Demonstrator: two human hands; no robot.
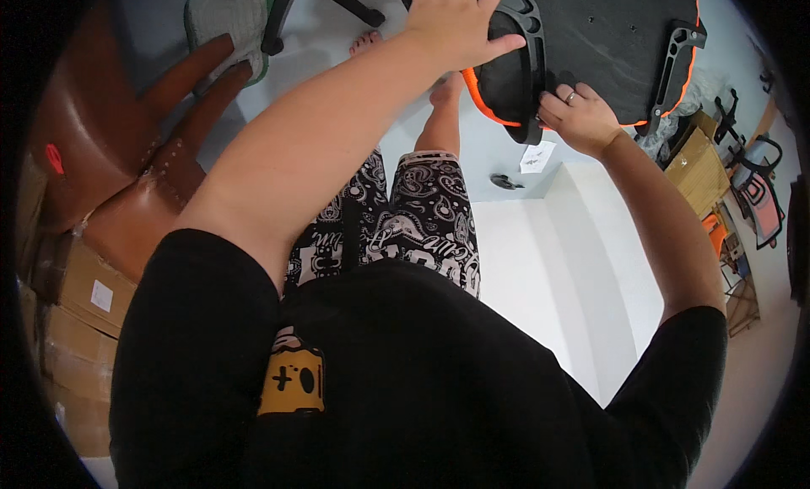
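Note:
A black padded chair seat (620, 46) with orange edging sits at the top right, its dark face with small holes toward me. A black curved armrest (530, 75) lies along its left side. My left hand (456, 21) reaches over this armrest, thumb stretched out and fingers spread; the top edge of the view cuts off the fingertips. My right hand (582, 118) is closed at the armrest's near end, fingertips bent against its inner edge. Whatever they pinch there is hidden. A second armrest (672, 75) runs along the seat's right side.
Brown leather-like furniture (110, 126) and stacked cardboard boxes (89, 291) stand on the left. A black chair base (325, 4) is at the top, beside a grey mat (228, 29). A white label (537, 156) and small black part (506, 182) lie below the seat. Cardboard (699, 164) leans right.

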